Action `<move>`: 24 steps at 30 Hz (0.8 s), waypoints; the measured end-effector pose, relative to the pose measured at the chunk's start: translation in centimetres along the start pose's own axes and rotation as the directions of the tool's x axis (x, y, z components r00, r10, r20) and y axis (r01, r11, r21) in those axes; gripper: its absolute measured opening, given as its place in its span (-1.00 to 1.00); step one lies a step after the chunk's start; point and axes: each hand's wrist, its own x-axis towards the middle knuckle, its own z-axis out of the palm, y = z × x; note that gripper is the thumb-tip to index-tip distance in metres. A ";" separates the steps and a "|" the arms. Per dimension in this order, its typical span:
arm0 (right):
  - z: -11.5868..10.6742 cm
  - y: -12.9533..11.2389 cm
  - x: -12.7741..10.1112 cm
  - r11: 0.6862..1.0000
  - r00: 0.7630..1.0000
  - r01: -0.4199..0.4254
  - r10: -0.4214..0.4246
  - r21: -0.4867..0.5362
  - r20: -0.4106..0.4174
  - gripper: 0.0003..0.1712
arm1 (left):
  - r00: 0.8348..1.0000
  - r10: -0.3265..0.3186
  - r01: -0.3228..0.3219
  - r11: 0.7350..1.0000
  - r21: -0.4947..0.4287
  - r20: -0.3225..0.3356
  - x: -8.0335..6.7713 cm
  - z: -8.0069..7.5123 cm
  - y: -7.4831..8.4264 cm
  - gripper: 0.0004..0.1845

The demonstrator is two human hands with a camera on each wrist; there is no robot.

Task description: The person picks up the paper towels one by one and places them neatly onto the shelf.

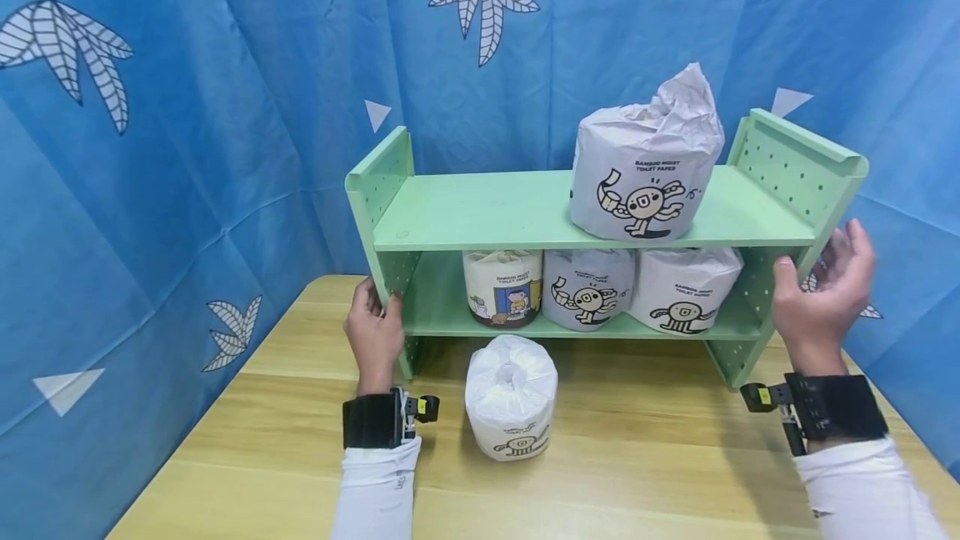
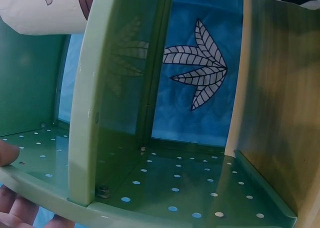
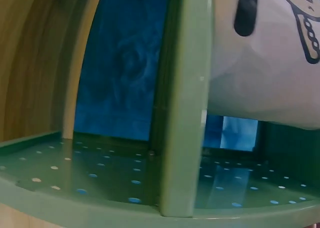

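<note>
A green two-tier shelf rack (image 1: 525, 211) stands on the wooden table (image 1: 637, 457). My left hand (image 1: 372, 319) grips its left side panel. In the left wrist view my thumb (image 2: 7, 153) lies on the perforated panel (image 2: 175, 183) and the fingers curl beneath its edge. My right hand (image 1: 821, 286) is at the right side panel (image 1: 795, 165), with the thumb at the front edge and the fingers spread behind it. One wrapped toilet roll (image 1: 641, 169) stands on the top shelf. Three more rolls (image 1: 588, 286) sit on the lower shelf.
Another wrapped roll (image 1: 512, 397) stands on the table just in front of the rack, between my arms. Blue leaf-print cloth (image 1: 187, 148) closes in the back and both sides. The right wrist view shows the right panel (image 3: 100, 173) and a roll (image 3: 265, 58) close up.
</note>
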 end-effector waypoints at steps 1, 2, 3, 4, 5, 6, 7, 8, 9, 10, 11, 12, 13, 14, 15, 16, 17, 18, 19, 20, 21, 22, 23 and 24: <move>0.0 0.2 -0.1 1.000 1.000 0.001 -0.001 -0.017 0.006 -0.21 | 1.000 0.002 -0.002 1.000 0.001 0.000 0.0 0.0 0.0 -0.62; -0.1 0.3 -0.2 0.999 1.000 0.005 -0.005 -0.033 0.011 -0.23 | 1.000 0.002 -0.002 1.000 0.001 0.000 0.0 0.0 0.0 -0.62; -0.1 0.5 -0.3 0.999 1.000 0.015 -0.015 -0.042 0.016 -0.25 | 1.000 0.002 -0.002 1.000 0.005 0.000 0.0 0.1 0.0 -0.62; -0.1 0.6 -0.4 0.998 0.999 0.029 -0.028 -0.056 0.019 -0.28 | 1.000 0.002 -0.002 1.000 0.004 0.001 0.0 0.1 0.0 -0.62; -0.1 0.7 -0.5 0.997 0.999 0.042 -0.041 -0.064 0.022 -0.30 | 1.000 0.000 0.000 1.000 0.003 0.002 0.0 0.1 0.1 -0.62; 0.0 0.7 -0.5 0.996 0.998 0.054 -0.053 -0.075 0.022 -0.32 | 1.000 -0.001 0.001 1.000 0.004 0.001 0.0 0.1 0.1 -0.62; 0.0 0.8 -0.6 0.995 0.998 0.061 -0.060 -0.081 0.021 -0.34 | 1.000 -0.002 0.002 1.000 0.002 0.001 0.0 0.1 0.1 -0.62; 0.0 0.8 -0.6 0.994 0.998 0.063 -0.061 -0.085 0.022 -0.35 | 1.000 -0.003 0.003 1.000 0.001 0.002 0.0 0.2 0.1 -0.62; 0.0 0.9 -0.7 0.994 0.998 0.065 -0.063 -0.093 0.021 -0.36 | 1.000 -0.003 0.003 1.000 0.001 0.002 0.0 0.2 0.1 -0.62; 0.0 0.9 -0.7 0.992 0.998 0.063 -0.062 -0.106 0.019 -0.37 | 1.000 -0.002 0.002 1.000 0.000 0.002 -0.1 0.2 0.1 -0.62; 0.0 0.9 -0.8 0.992 0.998 0.062 -0.060 -0.113 0.019 -0.37 | 1.000 -0.001 0.001 1.000 0.000 0.002 -0.1 0.2 0.1 -0.62; 0.0 0.9 -0.8 0.991 0.998 0.062 -0.060 -0.122 0.021 -0.37 | 1.000 -0.001 0.001 1.000 0.001 0.001 -0.1 0.2 0.1 -0.62; 0.0 0.9 -0.8 0.990 0.998 0.063 -0.061 -0.124 0.022 -0.37 | 1.000 0.000 0.000 1.000 0.001 0.002 -0.1 0.2 0.1 -0.62; 0.0 1.0 -0.8 0.989 0.998 0.068 -0.066 -0.128 0.022 -0.38 | 1.000 -0.001 0.001 1.000 0.001 0.002 -0.1 0.2 0.2 -0.62; 0.0 1.0 -0.9 0.988 0.997 0.075 -0.073 -0.133 0.021 -0.39 | 1.000 -0.004 0.004 1.000 0.002 0.002 -0.1 0.2 0.2 -0.62; 0.0 1.1 -0.9 0.987 0.997 0.080 -0.079 -0.141 0.017 -0.40 | 1.000 -0.008 0.008 1.000 0.001 0.003 -0.1 0.2 0.2 -0.62; 0.0 1.1 -0.9 0.985 0.996 0.084 -0.083 -0.150 0.015 -0.41 | 1.000 -0.013 0.013 1.000 -0.001 0.005 -0.1 0.2 0.3 -0.61; 0.0 1.2 -1.0 0.983 0.996 0.090 -0.090 -0.162 0.012 -0.42 | 1.000 -0.016 0.016 1.000 -0.001 0.005 0.0 0.2 0.3 -0.61; 0.0 1.2 -1.0 0.981 0.995 0.095 -0.094 -0.169 0.010 -0.43 | 1.000 -0.017 0.017 1.000 -0.002 0.006 0.0 0.1 0.3 -0.61; 0.0 1.2 -1.0 0.979 0.995 0.098 -0.098 -0.177 0.010 -0.44 | 1.000 -0.019 0.019 1.000 -0.006 0.006 0.0 0.1 0.4 -0.61; 0.0 1.2 -1.1 0.978 0.995 0.098 -0.098 -0.184 0.013 -0.45 | 1.000 -0.018 0.018 1.000 -0.005 0.006 0.0 0.1 0.4 -0.61; 0.1 1.2 -1.1 0.976 0.995 0.101 -0.100 -0.193 0.014 -0.45 | 1.000 -0.016 0.016 1.000 -0.006 0.004 0.0 0.1 0.4 -0.61; 0.0 1.1 -1.2 0.975 0.995 0.100 -0.099 -0.196 0.016 -0.46 | 1.000 -0.013 0.013 1.000 -0.007 0.002 0.0 0.1 0.4 -0.61; 0.0 1.1 -1.2 0.975 0.995 0.100 -0.099 -0.200 0.017 -0.46 | 1.000 -0.010 0.010 1.000 -0.009 0.001 0.0 0.1 0.4 -0.61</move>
